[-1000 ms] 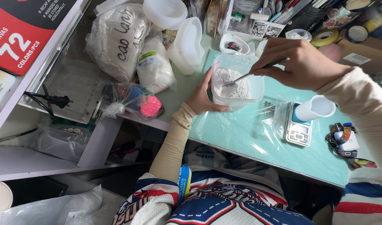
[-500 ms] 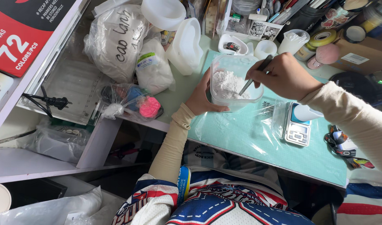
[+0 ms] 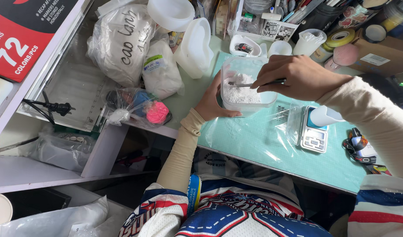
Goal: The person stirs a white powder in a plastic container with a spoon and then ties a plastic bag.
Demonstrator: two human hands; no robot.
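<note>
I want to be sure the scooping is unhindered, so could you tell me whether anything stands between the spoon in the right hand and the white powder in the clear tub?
Nothing visible does: the spoon held by the right hand hangs just above the white powder in the open clear tub.

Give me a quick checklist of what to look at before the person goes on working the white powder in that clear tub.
1. Clear tub steadied: ok, the left hand cups its side.
2. Tool gripped: ok, the right hand pinches a thin metal spoon lying across the tub's mouth.
3. White powder inside the tub: ok, heaped at the bottom; whether any is on the spoon, cannot tell.
4. Mat around the tub: not ok, a faint white dusting shows in front.
5. Pocket scale ready: cannot tell, a small white cup stands on it, display unreadable.
</note>
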